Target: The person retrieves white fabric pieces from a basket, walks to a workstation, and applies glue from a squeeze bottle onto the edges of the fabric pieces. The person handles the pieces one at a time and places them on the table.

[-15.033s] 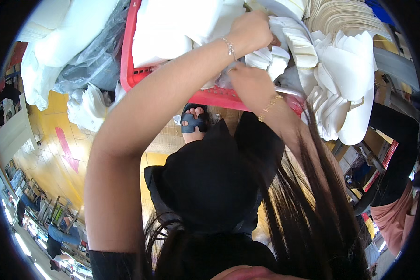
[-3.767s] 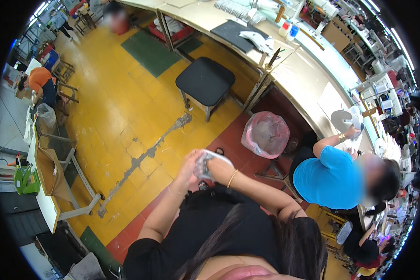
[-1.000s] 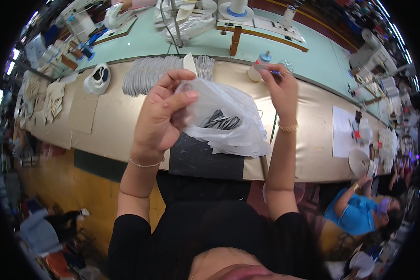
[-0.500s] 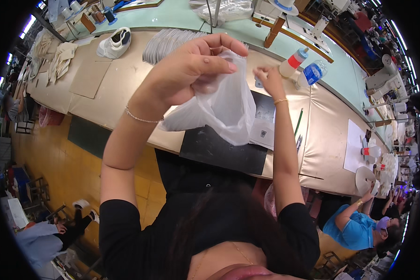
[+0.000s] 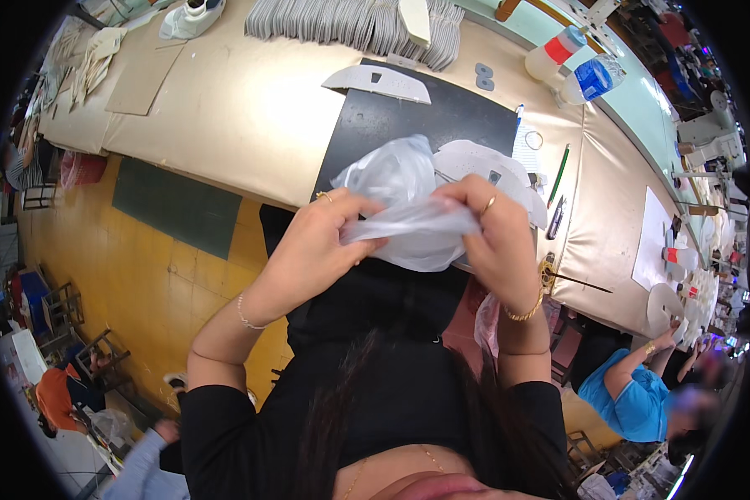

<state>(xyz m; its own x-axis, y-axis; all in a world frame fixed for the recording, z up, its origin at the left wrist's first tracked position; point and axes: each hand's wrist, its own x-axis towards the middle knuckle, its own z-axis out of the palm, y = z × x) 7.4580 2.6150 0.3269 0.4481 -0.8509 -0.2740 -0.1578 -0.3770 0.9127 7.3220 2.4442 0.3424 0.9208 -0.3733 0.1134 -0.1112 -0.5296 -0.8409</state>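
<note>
A thin, translucent white plastic bag [image 5: 389,173] is stretched between my two hands, near the table's front edge. My left hand [image 5: 325,237] pinches the bag's gathered edge on one side. My right hand [image 5: 502,237] grips the opposite side, fingers curled in. Behind the bag lies a black mat [image 5: 467,119] with a pale, curved cut piece [image 5: 392,83] on its far part. Another pale cut piece [image 5: 467,158] lies beside my right hand, partly covered by the bag. What the bag contains, if anything, cannot be made out.
A long row of stacked grey pieces [image 5: 325,27] stands at the back. Two small grey ovals [image 5: 484,77], a red-labelled bottle [image 5: 552,57] and a blue-labelled bottle [image 5: 593,82] are right of it. A green pencil [image 5: 559,175] lies nearer; a white shoe [image 5: 193,20] sits far left.
Both hands have come down and nearer to me with the bag. My right hand, earlier reaching near the small ovals, now holds the bag too. The view has tilted, showing the mat more fully.
</note>
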